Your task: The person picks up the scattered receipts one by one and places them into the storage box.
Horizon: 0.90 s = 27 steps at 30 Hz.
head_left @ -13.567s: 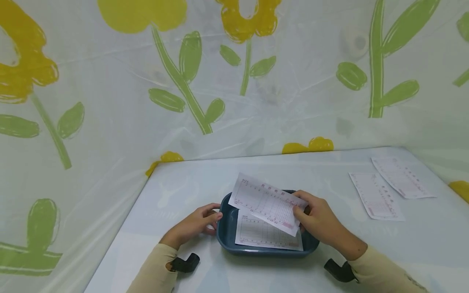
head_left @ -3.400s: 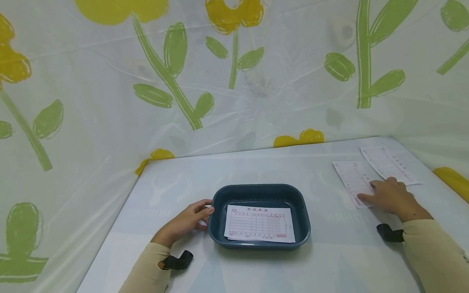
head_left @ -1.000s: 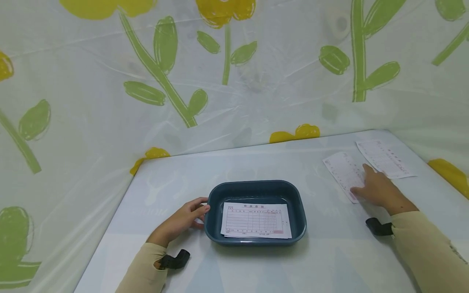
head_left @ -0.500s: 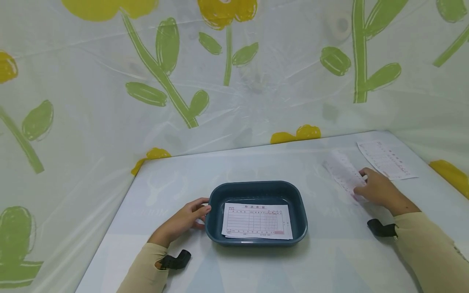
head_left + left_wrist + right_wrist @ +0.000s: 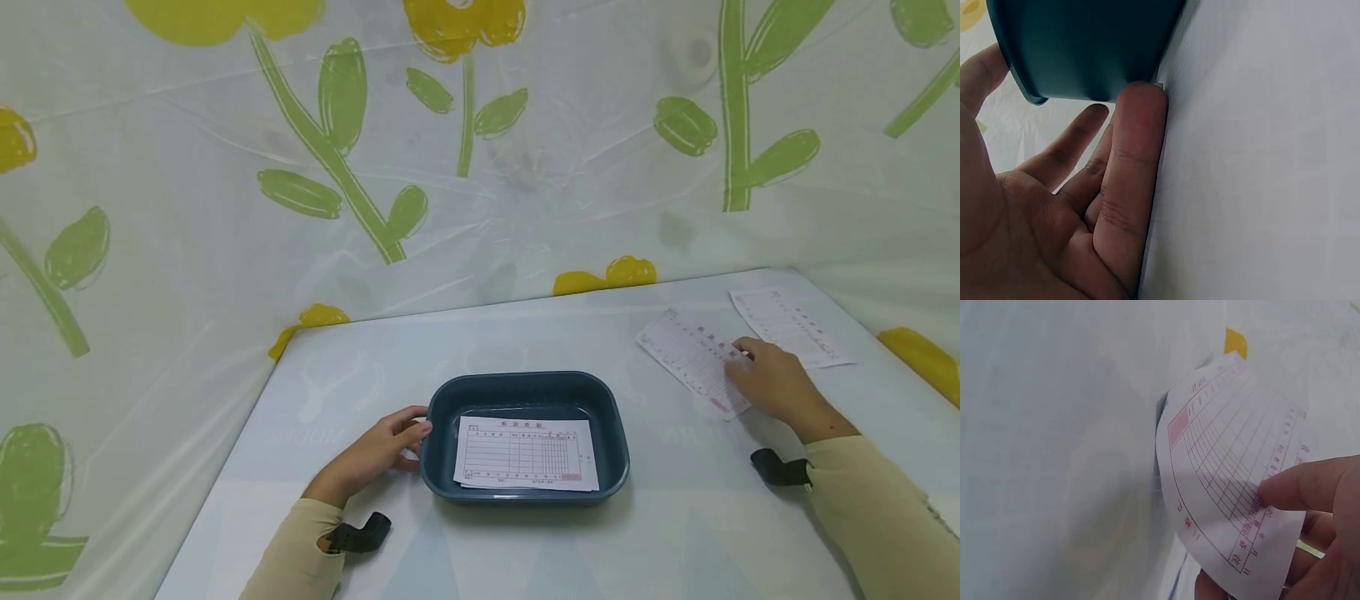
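In the head view my right hand (image 5: 776,383) pinches a printed receipt slip (image 5: 693,358) by its right edge, at the table's right side. The right wrist view has the thumb on the printed face of this slip (image 5: 1229,469), fingers behind it, and the paper bowed. My left hand (image 5: 375,450) rests at the left end of a dark blue tray (image 5: 525,497). Seen from the left wrist, the thumb is at the tray's (image 5: 1085,50) rim and the other fingers extend beside and under it. Inside the tray lies a small stack of similar slips (image 5: 525,454).
Another receipt slip (image 5: 795,329) lies flat near the table's back right corner, partly behind the right hand. A flowered curtain (image 5: 570,200) hangs behind the table (image 5: 675,533). Black wrist mounts (image 5: 780,467) stick out from both sleeves.
My right hand has taken hold of the nearer slip's edge; the slip has lifted and swung left. Earlier, a slip went from the right hand into the tray. The left hand stays at the tray.
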Each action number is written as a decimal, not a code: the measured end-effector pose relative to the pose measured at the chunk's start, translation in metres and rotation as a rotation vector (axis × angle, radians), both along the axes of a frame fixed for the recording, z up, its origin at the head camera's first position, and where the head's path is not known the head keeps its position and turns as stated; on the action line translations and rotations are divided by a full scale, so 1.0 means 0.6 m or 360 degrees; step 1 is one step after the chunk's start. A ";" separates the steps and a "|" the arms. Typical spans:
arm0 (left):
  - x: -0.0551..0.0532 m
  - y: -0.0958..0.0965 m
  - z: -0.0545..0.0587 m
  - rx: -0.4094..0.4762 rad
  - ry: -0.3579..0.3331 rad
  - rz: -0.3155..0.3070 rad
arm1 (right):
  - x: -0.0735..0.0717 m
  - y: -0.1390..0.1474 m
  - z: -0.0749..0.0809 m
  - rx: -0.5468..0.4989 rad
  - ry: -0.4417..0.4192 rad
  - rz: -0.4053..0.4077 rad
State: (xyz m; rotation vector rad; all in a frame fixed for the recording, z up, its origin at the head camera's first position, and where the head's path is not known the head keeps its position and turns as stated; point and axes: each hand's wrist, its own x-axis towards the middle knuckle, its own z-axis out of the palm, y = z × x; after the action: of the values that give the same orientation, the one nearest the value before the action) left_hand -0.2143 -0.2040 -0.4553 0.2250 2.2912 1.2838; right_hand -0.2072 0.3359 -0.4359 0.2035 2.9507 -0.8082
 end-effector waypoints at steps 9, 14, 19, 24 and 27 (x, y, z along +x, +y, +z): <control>0.003 0.002 0.001 0.0003 -0.0005 0.0027 | 0.008 -0.014 0.011 -0.0031 0.0137 -0.0033; 0.003 0.002 0.002 0.0019 -0.0013 0.0001 | 0.010 -0.024 0.016 -0.0030 0.0233 -0.0057; 0.002 0.001 0.002 0.0026 -0.0014 -0.0010 | 0.012 -0.032 0.017 -0.0031 0.0311 -0.0086; 0.001 0.003 0.000 0.0010 -0.0013 0.0024 | 0.013 -0.042 0.021 -0.0039 0.0373 -0.0078; 0.000 0.003 0.000 0.0005 -0.0015 0.0032 | 0.015 -0.048 0.025 -0.0045 0.0393 -0.0048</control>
State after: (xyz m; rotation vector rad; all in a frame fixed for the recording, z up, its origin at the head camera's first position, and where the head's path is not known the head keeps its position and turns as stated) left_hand -0.2140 -0.2023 -0.4555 0.1969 2.2894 1.2955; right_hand -0.1985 0.3074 -0.4208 0.1571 3.1692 -0.9418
